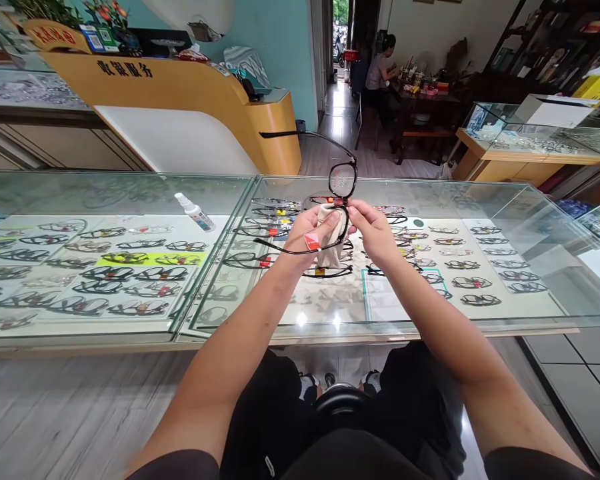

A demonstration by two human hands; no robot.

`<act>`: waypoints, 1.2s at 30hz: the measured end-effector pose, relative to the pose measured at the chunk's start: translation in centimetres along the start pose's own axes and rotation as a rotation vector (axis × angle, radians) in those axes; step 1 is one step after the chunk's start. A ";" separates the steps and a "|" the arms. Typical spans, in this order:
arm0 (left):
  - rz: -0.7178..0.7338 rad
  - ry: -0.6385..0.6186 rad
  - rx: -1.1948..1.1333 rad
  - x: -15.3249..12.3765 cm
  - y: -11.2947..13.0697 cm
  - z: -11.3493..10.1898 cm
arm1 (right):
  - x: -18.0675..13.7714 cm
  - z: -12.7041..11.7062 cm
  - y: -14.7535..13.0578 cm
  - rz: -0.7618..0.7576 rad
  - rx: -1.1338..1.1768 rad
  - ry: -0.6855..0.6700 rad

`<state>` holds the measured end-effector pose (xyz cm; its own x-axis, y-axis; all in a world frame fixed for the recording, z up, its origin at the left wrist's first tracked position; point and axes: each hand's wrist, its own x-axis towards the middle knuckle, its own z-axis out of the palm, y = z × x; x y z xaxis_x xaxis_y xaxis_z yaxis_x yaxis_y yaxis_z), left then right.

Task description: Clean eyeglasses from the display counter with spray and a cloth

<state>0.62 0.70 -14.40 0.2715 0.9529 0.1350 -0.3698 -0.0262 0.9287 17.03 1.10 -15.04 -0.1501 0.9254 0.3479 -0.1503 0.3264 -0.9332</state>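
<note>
A pair of black-framed eyeglasses (349,162) is held up above the glass counter, its temples unfolded and one lens uppermost. Droplets or specks show on that upper lens. My left hand (314,227) is closed round a pale cloth (333,255), which wraps the lower lens. A red and white tag (312,241) hangs by the lower temple, near my left wrist. With its fingers pinched, my right hand (373,230) grips the frame near the bridge. The cloth and fingers hide most of the lower lens.
On the glass display counter (280,327) a white spray bottle (195,212) lies to the left. Several rows of eyeglasses (473,283) show inside. Beyond stands a yellow cashier desk (180,87). A person (380,73) sits at a table (425,97) at the back.
</note>
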 end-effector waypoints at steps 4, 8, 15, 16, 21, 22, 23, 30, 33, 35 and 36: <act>0.008 0.012 0.034 0.1 -0.1 0.0 | -0.1 -0.2 -0.4 -0.083 -0.146 -0.058; 0.041 0.018 0.070 0.1 0.2 -0.1 | -0.2 -0.5 -0.6 -0.154 -0.253 -0.068; 0.069 0.035 0.161 0.0 0.8 -0.5 | -0.1 -0.7 -0.5 -0.004 -0.102 0.065; 0.060 0.027 0.162 0.1 0.6 -0.6 | -0.1 -0.6 -0.5 0.012 -0.078 0.075; 0.002 -0.030 0.159 0.6 -0.5 -0.8 | -0.1 -0.1 -0.4 0.030 0.003 0.062; -0.007 -0.043 0.167 0.6 -0.5 -0.9 | -0.1 -0.1 -0.3 0.026 0.008 0.065; -0.008 -0.057 0.180 0.5 -0.4 -0.8 | -0.2 -0.1 -0.3 0.025 0.015 0.067; 0.042 -0.019 0.184 -0.1 0.3 0.2 | -0.4 0.0 -0.6 0.067 0.059 0.063; 0.048 0.051 0.141 0.2 -0.4 0.4 | -0.3 0.1 -0.4 0.097 0.075 0.068; 0.042 0.077 0.143 0.3 -0.8 0.4 | -0.3 0.0 -0.3 0.117 0.077 0.072; 0.034 0.077 0.150 0.3 -0.9 0.4 | -0.2 -0.1 -0.2 0.119 0.073 0.079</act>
<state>1.40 0.87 -15.01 0.1901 0.9709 0.1458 -0.2394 -0.0982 0.9660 17.16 0.85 -14.95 -0.0942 0.9700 0.2243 -0.2074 0.2013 -0.9573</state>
